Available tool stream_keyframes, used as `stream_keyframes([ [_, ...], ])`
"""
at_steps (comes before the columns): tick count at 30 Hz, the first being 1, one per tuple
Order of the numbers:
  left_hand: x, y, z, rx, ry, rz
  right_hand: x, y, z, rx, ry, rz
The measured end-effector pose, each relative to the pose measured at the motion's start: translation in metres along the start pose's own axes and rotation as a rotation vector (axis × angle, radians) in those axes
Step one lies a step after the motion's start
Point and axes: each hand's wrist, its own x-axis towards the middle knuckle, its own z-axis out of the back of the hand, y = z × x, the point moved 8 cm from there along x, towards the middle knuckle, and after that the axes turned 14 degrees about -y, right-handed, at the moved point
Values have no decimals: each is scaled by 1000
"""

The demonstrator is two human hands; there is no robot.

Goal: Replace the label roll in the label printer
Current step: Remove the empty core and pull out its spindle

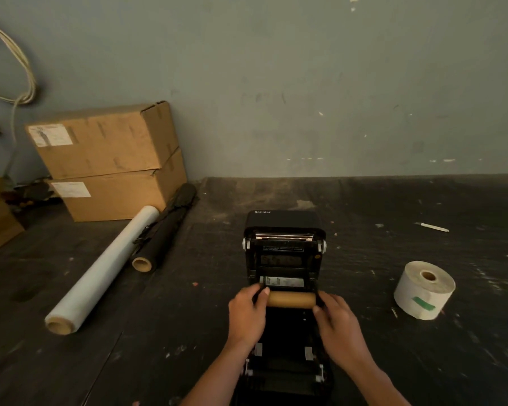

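Note:
A black label printer (282,250) stands open on the dark table, its lid tilted back toward the wall. Over its open bay I hold an empty brown cardboard core (291,299) level between both hands. My left hand (245,312) grips the core's left end at its black holder, and my right hand (339,320) grips the right end. A full white label roll (424,290) with a green tape strip lies on the table to the right of the printer, apart from my hands.
Two stacked cardboard boxes (109,159) stand at the back left against the wall. A clear film roll (100,271) and a black roll (163,230) lie beside them. A white pen-like stick (433,227) lies at the back right.

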Motion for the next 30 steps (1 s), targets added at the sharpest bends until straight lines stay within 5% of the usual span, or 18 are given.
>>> stream_keyframes([
  [5,-26,-8,-14,-159,82,105,-6,-17,43,145,-95,-35],
  [11,-76,-17,-58,-205,245,179,-42,-72,84,567,-234,-430],
  [17,-121,-33,-104,-162,484,251,-70,-125,114,660,-294,-612],
  [22,-140,-41,-138,-185,586,435,-62,-163,125,745,-252,-726],
  [30,-159,-14,-184,-362,519,887,-54,-220,119,880,-165,-962],
])
